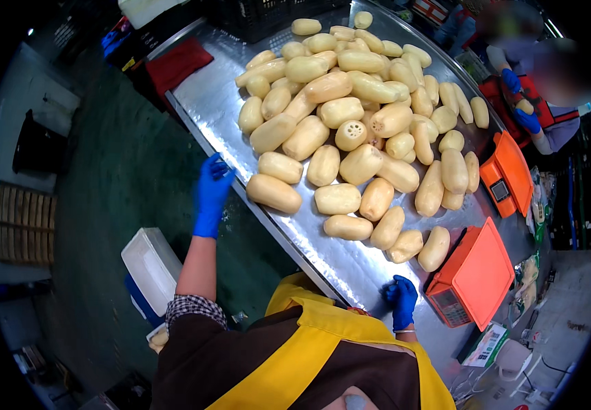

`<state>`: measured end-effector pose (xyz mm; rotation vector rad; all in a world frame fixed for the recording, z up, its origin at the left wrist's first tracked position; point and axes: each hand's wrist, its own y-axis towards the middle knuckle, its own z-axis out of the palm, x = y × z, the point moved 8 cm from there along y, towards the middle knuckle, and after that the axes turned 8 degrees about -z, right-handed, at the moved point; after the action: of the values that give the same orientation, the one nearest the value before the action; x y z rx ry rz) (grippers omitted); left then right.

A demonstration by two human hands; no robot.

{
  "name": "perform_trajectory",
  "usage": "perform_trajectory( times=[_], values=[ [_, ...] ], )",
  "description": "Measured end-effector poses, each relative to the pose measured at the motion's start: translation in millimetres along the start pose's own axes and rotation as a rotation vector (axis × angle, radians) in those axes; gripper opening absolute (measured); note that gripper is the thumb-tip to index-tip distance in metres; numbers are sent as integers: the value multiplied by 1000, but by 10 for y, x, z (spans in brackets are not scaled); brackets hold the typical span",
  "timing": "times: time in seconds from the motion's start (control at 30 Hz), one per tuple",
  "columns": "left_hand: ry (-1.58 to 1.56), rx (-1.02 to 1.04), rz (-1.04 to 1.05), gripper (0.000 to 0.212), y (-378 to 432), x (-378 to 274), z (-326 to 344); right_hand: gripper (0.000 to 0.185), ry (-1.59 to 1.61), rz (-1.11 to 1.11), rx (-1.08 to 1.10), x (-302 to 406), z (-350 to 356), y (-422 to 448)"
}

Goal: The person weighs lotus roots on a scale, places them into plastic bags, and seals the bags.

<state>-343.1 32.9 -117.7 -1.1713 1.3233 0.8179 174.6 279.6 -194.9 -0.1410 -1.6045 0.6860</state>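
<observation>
A large heap of peeled lotus root segments [329,86] covers much of the steel table [321,246]. One cut end [351,135] shows the root's round holes. My left hand [212,192], in a blue glove, is at the table's near left edge, its fingers bent and nothing seen in them. The nearest segment to it is a thick lotus root piece [274,193]. Low over the bare steel, my right hand [403,301] is also blue-gloved, with loosely curled fingers and nothing visible in its grasp. An orange scale [472,274] stands just right of it.
A second orange scale [505,174] stands farther along the right side. Across the table, a person's blue-gloved hands [527,119] hold a root piece. A red cloth [180,64] lies at the left corner, and a white foam box [152,266] stands below left.
</observation>
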Motion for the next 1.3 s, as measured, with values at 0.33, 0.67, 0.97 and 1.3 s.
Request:
perform_trajectory(
  times=[0.33, 0.67, 0.97, 1.3],
  values=[
    [1045, 259, 439, 84, -553, -329, 884, 21, 61, 39, 131, -29, 28, 93],
    [710, 445, 445, 81, -1702, -634, 1320, 20, -23, -127, 465, 149, 148, -328],
    [995, 837, 755, 77, -2985, -104, 2644, 18, 14, -233, 342, -39, -603, -558],
    [964, 832, 860, 99, -3388, -450, 3627, 16, 179, -172, 111, -372, -1223, -887]
  ],
)
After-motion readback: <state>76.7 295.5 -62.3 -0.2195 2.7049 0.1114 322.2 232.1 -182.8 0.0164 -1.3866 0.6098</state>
